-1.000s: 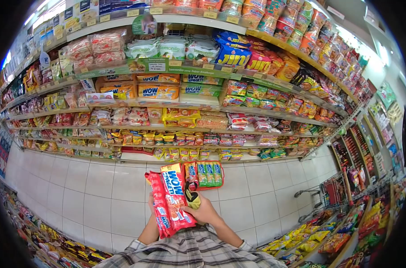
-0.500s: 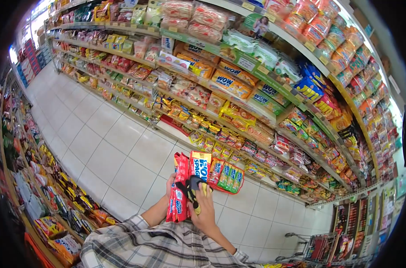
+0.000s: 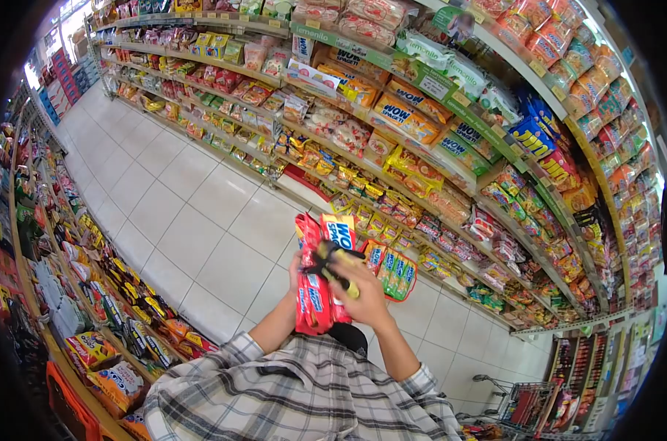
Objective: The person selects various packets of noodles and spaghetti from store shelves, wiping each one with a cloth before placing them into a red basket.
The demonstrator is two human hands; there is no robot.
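Observation:
Red Wow Spageti packs (image 3: 313, 303) stand stacked on edge in front of my shirt. My left hand (image 3: 295, 273) is closed around their left side, its fingers partly hidden behind them. In my right hand (image 3: 366, 295) is a yellow-and-black price gun (image 3: 344, 273), blurred by motion, held against the upper right of the red packs. A yellow-and-red Wow Spageti pack (image 3: 339, 229) shows just beyond the tool. Right of my hands, below them, a red-rimmed container (image 3: 400, 299) holds green and red Wow packs (image 3: 397, 275).
A long shelf (image 3: 422, 192) of noodle and pasta packs runs along the far side. Another shelf of snack packs (image 3: 91, 349) stands close on my left. Pale floor tiles (image 3: 201, 246) lie between them. A shopping cart (image 3: 521, 403) is at the lower right.
The view has shifted, so the shelves sit farther right and lower. My right hand has turned the price gun, its head now tipped up-left over the packs. Both hands keep their holds.

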